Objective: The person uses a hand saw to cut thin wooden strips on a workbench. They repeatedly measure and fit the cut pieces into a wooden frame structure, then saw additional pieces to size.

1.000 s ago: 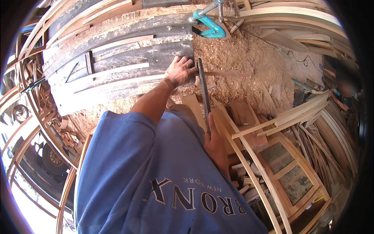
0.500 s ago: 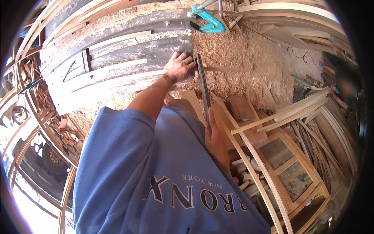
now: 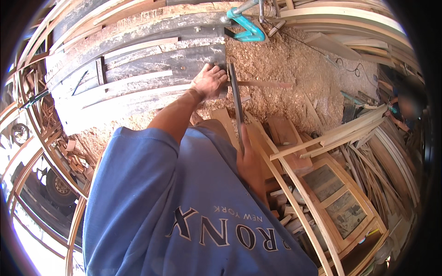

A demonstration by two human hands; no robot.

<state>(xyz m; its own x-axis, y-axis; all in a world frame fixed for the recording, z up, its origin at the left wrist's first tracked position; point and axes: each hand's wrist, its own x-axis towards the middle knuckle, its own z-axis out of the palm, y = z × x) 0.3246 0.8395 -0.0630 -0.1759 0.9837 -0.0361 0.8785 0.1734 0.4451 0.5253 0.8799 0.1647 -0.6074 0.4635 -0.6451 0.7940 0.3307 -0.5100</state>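
My left hand [image 3: 209,81] is closed over a thin wooden strip [image 3: 264,84] near the right end of the dark workbench [image 3: 152,64]. The strip lies along the bench and juts out past its end over the shavings. In my right hand [image 3: 251,158] is a long, narrow, dark tool that looks like a handsaw [image 3: 236,99], seen almost edge-on. It crosses the strip just right of my left fingers, beyond the bench end. My right fingers are partly hidden behind the grip, with the thumb side upward.
A teal clamp [image 3: 246,27] is at the bench's far right corner. Wood shavings [image 3: 281,60] cover the floor. Long battens [image 3: 299,198] and a framed wooden panel [image 3: 343,200] stand close on my right. A square [image 3: 100,70] lies on the bench. Another person [image 3: 405,103] is at far right.
My right hand has moved slightly forward with the handsaw. My left hand stays on the strip at the bench end. The whole view has shifted a little.
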